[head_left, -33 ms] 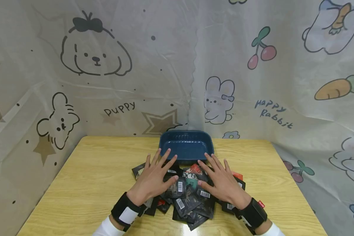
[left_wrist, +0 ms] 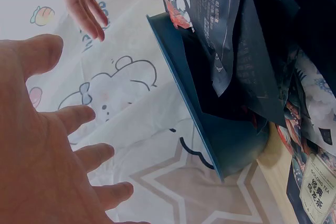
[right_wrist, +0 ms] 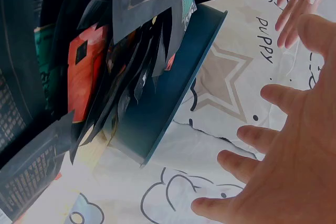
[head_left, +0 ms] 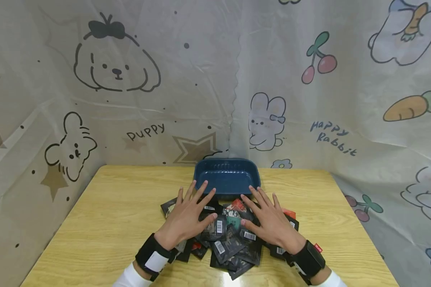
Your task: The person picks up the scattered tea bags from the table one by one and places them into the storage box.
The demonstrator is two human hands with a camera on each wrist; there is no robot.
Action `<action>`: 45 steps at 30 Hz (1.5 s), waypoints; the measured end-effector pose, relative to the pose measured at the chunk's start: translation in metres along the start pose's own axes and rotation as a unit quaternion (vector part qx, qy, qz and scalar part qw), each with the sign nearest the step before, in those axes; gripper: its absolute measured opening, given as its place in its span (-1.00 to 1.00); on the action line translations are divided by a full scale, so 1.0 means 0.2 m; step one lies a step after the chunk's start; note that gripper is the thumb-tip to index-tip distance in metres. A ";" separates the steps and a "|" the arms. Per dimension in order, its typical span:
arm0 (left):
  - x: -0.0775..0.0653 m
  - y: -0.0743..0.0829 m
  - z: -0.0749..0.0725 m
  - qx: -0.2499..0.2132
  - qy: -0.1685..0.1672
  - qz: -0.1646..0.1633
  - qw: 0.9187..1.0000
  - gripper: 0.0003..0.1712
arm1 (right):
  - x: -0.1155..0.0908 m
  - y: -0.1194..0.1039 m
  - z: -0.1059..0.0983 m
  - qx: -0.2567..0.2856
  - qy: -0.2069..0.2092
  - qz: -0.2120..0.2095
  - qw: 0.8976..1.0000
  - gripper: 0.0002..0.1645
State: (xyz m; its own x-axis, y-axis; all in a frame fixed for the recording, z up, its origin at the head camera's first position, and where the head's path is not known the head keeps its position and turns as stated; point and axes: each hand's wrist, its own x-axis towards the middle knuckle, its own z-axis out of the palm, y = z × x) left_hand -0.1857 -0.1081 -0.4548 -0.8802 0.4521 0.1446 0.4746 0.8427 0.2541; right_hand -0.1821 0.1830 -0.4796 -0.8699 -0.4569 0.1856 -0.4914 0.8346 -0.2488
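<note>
Both hands hover with spread fingers over a heap of tea sachets (head_left: pixel 230 244), mostly black with white barcode labels. My left hand (head_left: pixel 186 219) is above the heap's left side, palm down and holding nothing. Over its right side is my right hand (head_left: pixel 273 223), also spread and holding nothing. A red-topped sachet (head_left: pixel 238 206) and a green patch show between the hands. In the left wrist view, one sachet carries an "Oolong Tea" label (left_wrist: pixel 316 188). An orange-red sachet (right_wrist: pixel 86 72) stands out in the right wrist view. Parts of the heap lie hidden beneath the hands.
Right behind the heap stands a blue rectangular tray (head_left: pixel 227 181), its near wall close to the fingertips. Everything rests on a light wooden table (head_left: pixel 122 211). A cloth with cartoon prints (head_left: pixel 186 99) hangs behind the table. Each wrist wears a black strap (head_left: pixel 154 255).
</note>
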 end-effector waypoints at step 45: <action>-0.08 -0.01 0.20 0.047 -0.164 0.143 0.975 -0.14 | -0.25 -0.06 0.10 -0.015 -0.199 -0.067 0.978 0.06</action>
State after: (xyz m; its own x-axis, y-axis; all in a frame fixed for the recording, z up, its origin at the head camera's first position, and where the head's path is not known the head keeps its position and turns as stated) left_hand -0.1731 -0.1056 -0.4956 -0.6751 0.7279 -0.1203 0.7111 0.6854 0.1568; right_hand -0.1334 0.1896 -0.5056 -0.7481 -0.6408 -0.1723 -0.6051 0.7653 -0.2193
